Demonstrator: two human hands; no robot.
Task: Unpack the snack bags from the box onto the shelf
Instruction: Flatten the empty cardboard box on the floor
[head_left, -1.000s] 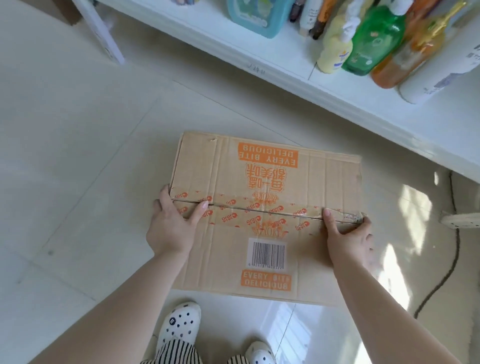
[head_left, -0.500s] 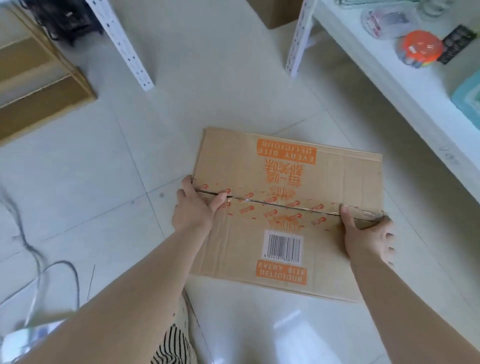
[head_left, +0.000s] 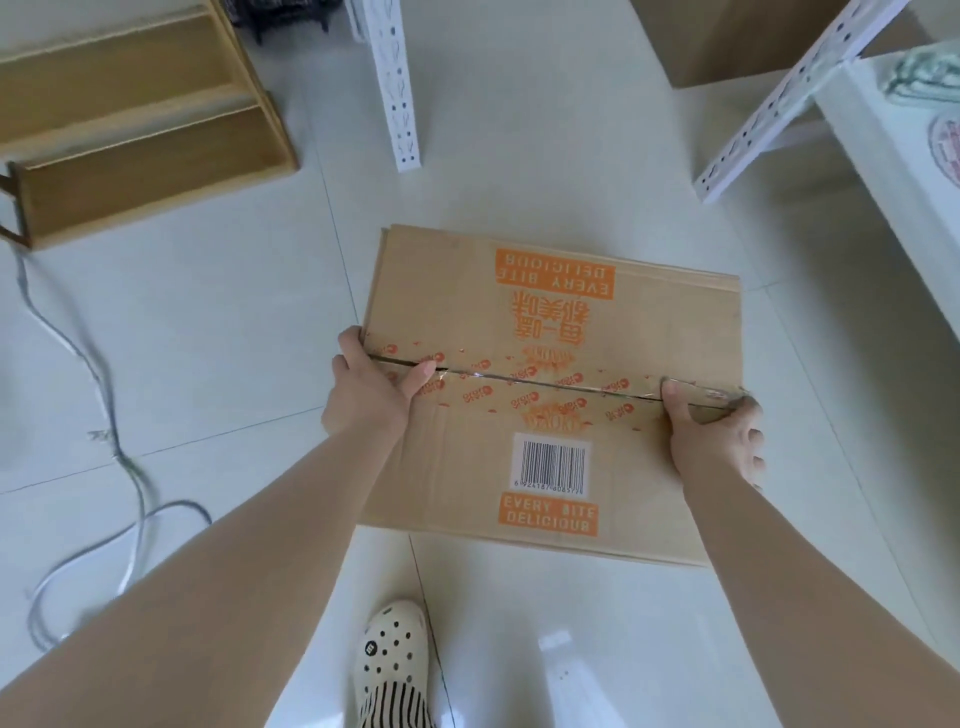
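Observation:
A brown cardboard box (head_left: 550, 457) with orange print and a barcode lies in front of me over the white floor, its two top flaps closed along a taped middle seam. My left hand (head_left: 366, 387) grips the box's left edge, thumb on top near the seam. My right hand (head_left: 714, 439) grips the right edge, thumb laid on the seam and fingers curled over the side. No snack bags show; the inside of the box is hidden. The white shelf (head_left: 893, 171) runs along the right edge of the view.
White perforated shelf posts (head_left: 396, 88) stand behind the box. A wooden rack (head_left: 140, 124) lies at the far left. A grey cable (head_left: 111, 447) snakes over the floor on the left. Another cardboard box (head_left: 727, 36) stands at the back right. My shoe (head_left: 392, 647) is near the bottom.
The view has swung left, away from the shelf with bottles, and the box has shifted with my hands. Both hands keep the same hold on the box's side edges.

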